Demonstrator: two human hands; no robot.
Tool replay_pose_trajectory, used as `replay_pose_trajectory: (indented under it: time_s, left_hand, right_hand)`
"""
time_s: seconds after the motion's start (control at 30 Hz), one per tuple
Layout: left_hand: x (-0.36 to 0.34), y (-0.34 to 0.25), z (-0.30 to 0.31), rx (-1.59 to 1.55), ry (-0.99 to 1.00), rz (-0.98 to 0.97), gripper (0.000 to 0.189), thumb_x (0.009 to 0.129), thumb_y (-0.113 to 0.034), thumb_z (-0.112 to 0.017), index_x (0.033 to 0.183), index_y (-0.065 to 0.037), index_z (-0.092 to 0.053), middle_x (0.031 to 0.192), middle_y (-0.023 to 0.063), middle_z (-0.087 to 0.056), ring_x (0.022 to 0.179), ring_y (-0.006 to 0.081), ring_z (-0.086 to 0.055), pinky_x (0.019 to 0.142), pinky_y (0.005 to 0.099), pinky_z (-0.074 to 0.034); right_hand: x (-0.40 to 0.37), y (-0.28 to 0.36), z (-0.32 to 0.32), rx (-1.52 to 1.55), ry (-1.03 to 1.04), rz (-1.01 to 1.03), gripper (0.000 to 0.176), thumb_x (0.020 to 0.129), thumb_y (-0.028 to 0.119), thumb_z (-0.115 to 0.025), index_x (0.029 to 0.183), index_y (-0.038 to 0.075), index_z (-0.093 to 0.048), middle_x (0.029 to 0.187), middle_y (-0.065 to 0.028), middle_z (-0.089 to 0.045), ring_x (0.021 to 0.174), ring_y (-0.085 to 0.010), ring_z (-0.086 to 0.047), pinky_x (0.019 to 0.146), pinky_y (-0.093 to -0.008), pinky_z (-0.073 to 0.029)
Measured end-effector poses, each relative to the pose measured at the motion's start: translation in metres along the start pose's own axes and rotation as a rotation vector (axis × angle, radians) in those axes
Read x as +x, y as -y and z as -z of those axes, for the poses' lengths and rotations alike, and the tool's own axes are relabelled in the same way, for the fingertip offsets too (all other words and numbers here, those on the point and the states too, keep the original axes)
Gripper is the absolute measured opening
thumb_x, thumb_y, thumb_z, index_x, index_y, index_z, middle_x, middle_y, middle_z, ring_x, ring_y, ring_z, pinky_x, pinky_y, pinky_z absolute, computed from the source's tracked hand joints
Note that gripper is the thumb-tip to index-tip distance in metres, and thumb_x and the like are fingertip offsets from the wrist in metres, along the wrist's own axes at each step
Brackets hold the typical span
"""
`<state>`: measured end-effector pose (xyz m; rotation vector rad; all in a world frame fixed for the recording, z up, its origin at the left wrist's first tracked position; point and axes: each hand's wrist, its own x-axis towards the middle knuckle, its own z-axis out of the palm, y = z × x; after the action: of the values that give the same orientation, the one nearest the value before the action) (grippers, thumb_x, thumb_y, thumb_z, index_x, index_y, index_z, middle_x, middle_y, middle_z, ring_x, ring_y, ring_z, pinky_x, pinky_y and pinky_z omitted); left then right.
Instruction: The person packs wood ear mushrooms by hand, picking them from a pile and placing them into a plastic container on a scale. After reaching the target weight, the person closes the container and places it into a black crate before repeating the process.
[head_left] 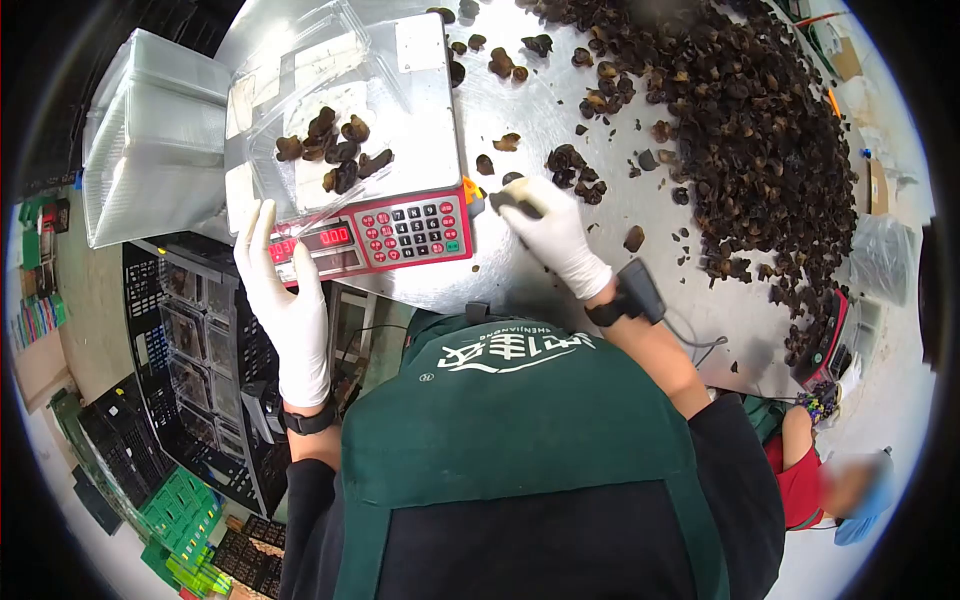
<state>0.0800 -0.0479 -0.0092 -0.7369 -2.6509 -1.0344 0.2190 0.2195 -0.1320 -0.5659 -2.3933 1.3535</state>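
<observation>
My left hand, in a white glove, is at the near left corner of a digital scale, thumb and fingers apart. Its fingertips are by the near edge of a clear plastic tray on the weighing plate; contact is hard to make out. Several dark wood ear mushrooms lie in that tray. Right of the scale, just above the metal table, my gloved right hand is closed on a dark wood ear mushroom. The red display reads 0.00 at its right end.
A large heap of wood ears covers the table's right side, with loose pieces scattered nearer. Stacked clear trays stand left of the scale. Black crates are below left. Another person works at the lower right beside another red device.
</observation>
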Motion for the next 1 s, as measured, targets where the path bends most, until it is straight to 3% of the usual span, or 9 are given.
replay_pose_trajectory:
  time_s: [0.07, 0.13, 0.2, 0.33, 0.43, 0.57, 0.63, 0.83, 1.0]
  left_hand:
    - [0.001, -0.002, 0.001, -0.005, -0.004, 0.006, 0.050, 0.090, 0.002, -0.060, 0.139, -0.007, -0.054, 0.139, 0.0169, -0.052, 0.132, 0.0321, -0.049, 0.111, 0.0426, -0.038]
    - [0.001, 0.000, 0.002, 0.011, -0.011, 0.011, 0.050, 0.091, 0.006, -0.057, 0.139, -0.003, -0.052, 0.140, 0.0153, -0.052, 0.131, 0.0282, -0.050, 0.111, 0.0386, -0.039]
    - [0.001, 0.004, 0.003, -0.017, -0.025, 0.017, 0.050, 0.090, 0.004, -0.058, 0.139, -0.005, -0.054, 0.139, 0.0166, -0.052, 0.131, 0.0309, -0.050, 0.111, 0.0413, -0.038]
    - [0.006, 0.008, 0.001, -0.040, -0.044, 0.006, 0.050, 0.088, 0.003, -0.060, 0.138, -0.005, -0.055, 0.136, 0.0177, -0.055, 0.129, 0.0327, -0.053, 0.110, 0.0416, -0.040]
    - [0.015, 0.005, -0.002, -0.011, -0.052, -0.047, 0.048, 0.087, 0.004, -0.062, 0.134, -0.003, -0.057, 0.134, 0.0178, -0.058, 0.128, 0.0327, -0.054, 0.108, 0.0411, -0.042]
    - [0.035, -0.011, -0.007, -0.119, -0.117, -0.161, 0.044, 0.083, 0.006, -0.067, 0.126, -0.004, -0.064, 0.125, 0.0147, -0.063, 0.118, 0.0298, -0.060, 0.104, 0.0391, -0.046]
    - [0.050, -0.029, -0.005, -0.092, -0.126, -0.290, 0.041, 0.082, 0.004, -0.071, 0.122, -0.006, -0.067, 0.119, 0.0121, -0.065, 0.112, 0.0277, -0.062, 0.099, 0.0380, -0.047]
    - [0.071, -0.028, -0.031, -0.111, -0.180, -0.330, 0.035, 0.075, -0.001, -0.077, 0.109, -0.011, -0.075, 0.097, 0.0066, -0.068, 0.088, 0.0255, -0.064, 0.077, 0.0366, -0.051]
    - [0.073, -0.014, -0.035, -0.163, -0.286, -0.446, 0.035, 0.070, 0.002, -0.077, 0.103, -0.010, -0.075, 0.089, 0.0054, -0.070, 0.082, 0.0245, -0.066, 0.074, 0.0353, -0.051]
  right_hand:
    - [0.020, 0.023, 0.026, 0.401, 0.169, -0.526, 0.014, 0.089, 0.014, -0.068, 0.099, 0.004, -0.071, 0.090, 0.0000, -0.069, 0.066, -0.0048, -0.057, 0.058, -0.0228, -0.046]
    - [0.033, 0.010, 0.043, 0.884, 0.223, -0.615, 0.024, 0.094, 0.018, -0.066, 0.113, 0.004, -0.066, 0.094, -0.0047, -0.070, 0.067, -0.0057, -0.057, 0.053, -0.0209, -0.043]
    - [0.045, 0.019, 0.052, 1.202, 0.253, -0.601, 0.029, 0.095, 0.020, -0.067, 0.119, 0.004, -0.063, 0.096, -0.0094, -0.070, 0.071, -0.0073, -0.060, 0.053, -0.0190, -0.043]
    - [0.073, 0.048, 0.054, 1.298, 0.325, -0.568, 0.025, 0.098, 0.015, -0.061, 0.121, 0.004, -0.061, 0.104, -0.0108, -0.069, 0.073, -0.0097, -0.061, 0.052, -0.0184, -0.043]
    - [0.104, 0.088, 0.042, 1.259, 0.425, -0.423, 0.025, 0.098, 0.015, -0.060, 0.121, 0.004, -0.061, 0.104, -0.0108, -0.069, 0.073, -0.0097, -0.061, 0.052, -0.0205, -0.042]
    - [0.129, 0.137, 0.018, 1.152, 0.521, -0.331, 0.033, 0.095, 0.021, -0.068, 0.120, 0.000, -0.064, 0.099, -0.0077, -0.070, 0.071, -0.0067, -0.058, 0.060, -0.0205, -0.047]
    - [0.134, 0.144, -0.003, 1.122, 0.526, -0.352, 0.030, 0.095, 0.021, -0.069, 0.117, 0.001, -0.066, 0.095, -0.0045, -0.069, 0.077, -0.0079, -0.061, 0.065, -0.0216, -0.050]
    - [0.139, 0.153, -0.032, 1.203, 0.647, -0.316, 0.023, 0.096, 0.020, -0.067, 0.111, 0.002, -0.066, 0.093, -0.0032, -0.066, 0.077, -0.0084, -0.061, 0.063, -0.0218, -0.050]
    - [0.140, 0.157, -0.036, 1.194, 0.619, -0.391, 0.021, 0.095, 0.019, -0.068, 0.109, 0.004, -0.066, 0.093, -0.0029, -0.067, 0.074, -0.0081, -0.062, 0.061, -0.0218, -0.050]
